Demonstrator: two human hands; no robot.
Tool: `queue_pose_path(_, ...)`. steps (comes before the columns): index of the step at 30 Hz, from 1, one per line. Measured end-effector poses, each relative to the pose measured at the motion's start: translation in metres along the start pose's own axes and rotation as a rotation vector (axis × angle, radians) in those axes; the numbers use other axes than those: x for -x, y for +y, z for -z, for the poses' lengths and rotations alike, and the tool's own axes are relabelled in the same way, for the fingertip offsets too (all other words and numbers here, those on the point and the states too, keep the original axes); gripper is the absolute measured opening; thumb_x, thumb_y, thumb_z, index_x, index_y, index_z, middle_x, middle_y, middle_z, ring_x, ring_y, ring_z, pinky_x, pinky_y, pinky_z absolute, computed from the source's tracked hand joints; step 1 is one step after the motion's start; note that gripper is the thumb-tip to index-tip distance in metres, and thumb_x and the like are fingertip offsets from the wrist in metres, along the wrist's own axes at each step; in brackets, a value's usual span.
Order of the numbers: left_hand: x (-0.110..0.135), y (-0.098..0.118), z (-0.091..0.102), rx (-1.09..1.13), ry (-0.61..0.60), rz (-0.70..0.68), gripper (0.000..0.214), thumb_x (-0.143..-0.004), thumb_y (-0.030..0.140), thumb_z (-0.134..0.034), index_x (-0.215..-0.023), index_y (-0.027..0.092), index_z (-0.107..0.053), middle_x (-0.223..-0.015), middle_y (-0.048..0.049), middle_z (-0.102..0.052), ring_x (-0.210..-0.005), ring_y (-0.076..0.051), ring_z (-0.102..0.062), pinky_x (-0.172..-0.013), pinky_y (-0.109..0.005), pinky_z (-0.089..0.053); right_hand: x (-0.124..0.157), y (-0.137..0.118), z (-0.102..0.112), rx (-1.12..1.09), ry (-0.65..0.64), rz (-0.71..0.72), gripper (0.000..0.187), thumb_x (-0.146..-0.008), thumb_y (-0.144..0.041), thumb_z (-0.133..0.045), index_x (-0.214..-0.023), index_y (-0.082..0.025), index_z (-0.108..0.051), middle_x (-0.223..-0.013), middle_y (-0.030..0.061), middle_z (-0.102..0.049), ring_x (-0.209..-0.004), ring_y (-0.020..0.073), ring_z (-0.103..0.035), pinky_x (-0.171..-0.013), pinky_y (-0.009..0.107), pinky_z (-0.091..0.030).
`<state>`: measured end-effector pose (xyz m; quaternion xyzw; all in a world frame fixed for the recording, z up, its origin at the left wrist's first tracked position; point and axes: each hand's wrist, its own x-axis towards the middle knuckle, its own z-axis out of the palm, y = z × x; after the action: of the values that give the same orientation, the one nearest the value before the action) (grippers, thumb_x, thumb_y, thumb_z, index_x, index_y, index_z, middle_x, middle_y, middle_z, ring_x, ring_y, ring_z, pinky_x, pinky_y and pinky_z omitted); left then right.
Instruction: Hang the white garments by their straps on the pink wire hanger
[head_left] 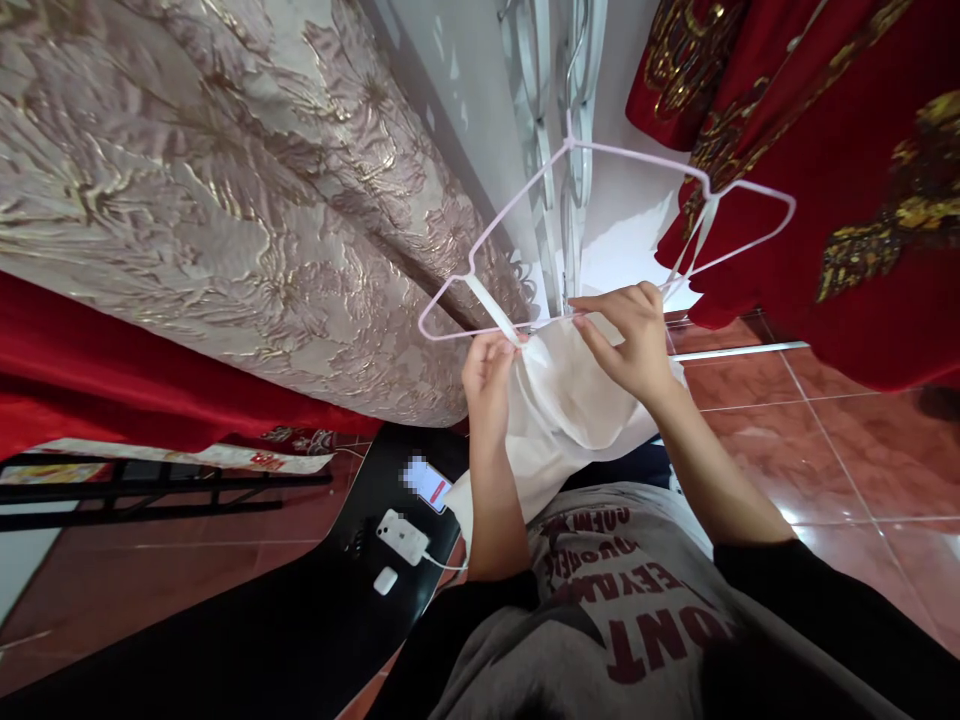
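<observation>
By brocade fabric (300, 220), the pink hanger (570, 145) spans crosswise ahead, your left hand (487, 368) pinching a strap (491, 308), your right hand (634, 335) the lower bar (551, 321).

The left hand (487, 368) pinches a white strap (491, 308) at the top of a cream garment (600, 400), just below a pale pink hanger (636, 156). The right hand's (634, 335) fingers are at the hanger's lower bar; whether they grip it is unclear. Near the black tabletop's (300, 600) far right corner lies a lit phone (431, 488); a white phone (405, 538) and small white case (385, 581) sit along its right edge.
</observation>
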<state>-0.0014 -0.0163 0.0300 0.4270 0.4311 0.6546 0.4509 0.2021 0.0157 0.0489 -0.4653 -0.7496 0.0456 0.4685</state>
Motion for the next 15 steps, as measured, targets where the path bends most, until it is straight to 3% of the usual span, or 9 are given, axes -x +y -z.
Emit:
queue_pose_path(4, 0.013, 0.037, 0.007, -0.205, -0.073, 0.025, 0.026, -0.094, 0.044, -0.076, -0.094, 0.019, -0.082, -0.089, -0.0082, -0.079, -0.083, -0.018, -0.073, -0.068, -0.024, -0.053, -0.002, -0.001, -0.003, -0.013, 0.031, -0.031, 0.025, -0.103, -0.046, -0.06, -0.094, -0.031, -0.078, -0.086, 0.0008, -0.08, -0.085, 0.0246, -0.066, -0.098, 0.049, -0.045)
queue_pose_path(6, 0.013, 0.058, 0.011, -0.181, -0.095, 0.012, 0.025, -0.095, 0.043, -0.074, -0.093, 0.019, -0.083, -0.091, -0.0102, -0.08, -0.082, -0.02, -0.073, -0.056, -0.024, -0.048, -0.005, 0.0, -0.002, -0.03, 0.013, -0.031, 0.025, -0.102, -0.047, -0.061, -0.091, -0.03, -0.077, -0.086, 0.0004, -0.08, -0.084, 0.0239, -0.066, -0.097, 0.048, -0.045)
queue_pose_path(9, 0.0, 0.072, 0.01, -0.02, 0.024, -0.171, 0.02, -0.094, 0.036, -0.071, -0.1, 0.021, -0.083, -0.099, -0.0113, -0.081, -0.09, -0.024, -0.077, -0.049, -0.023, -0.044, -0.006, 0.001, 0.001, -0.06, -0.001, -0.02, 0.025, -0.102, -0.047, -0.062, -0.09, -0.03, -0.075, -0.087, -0.0002, -0.08, -0.084, 0.0231, -0.065, -0.099, 0.048, -0.044)
queue_pose_path(12, -0.02, 0.06, 0.007, 0.004, 0.27, -0.449, 0.023, -0.09, 0.016, -0.065, -0.105, 0.021, -0.082, -0.122, -0.0087, -0.08, -0.113, -0.024, -0.075, -0.058, -0.022, -0.05, -0.004, 0.004, 0.005, -0.06, 0.014, -0.004, 0.025, -0.102, -0.046, -0.061, -0.089, -0.029, -0.074, -0.086, 0.0001, -0.079, -0.084, 0.023, -0.065, -0.1, 0.048, -0.044)
queue_pose_path(15, -0.033, 0.039, 0.01, -0.047, 0.537, -0.608, 0.03, -0.09, 0.007, -0.064, -0.112, 0.022, -0.078, -0.133, -0.0053, -0.076, -0.129, -0.021, -0.068, -0.095, -0.029, -0.058, -0.003, 0.011, 0.007, -0.038, 0.016, -0.002, 0.024, -0.101, -0.046, -0.063, -0.088, -0.03, -0.074, -0.087, 0.0003, -0.079, -0.088, 0.024, -0.066, -0.106, 0.051, -0.043)
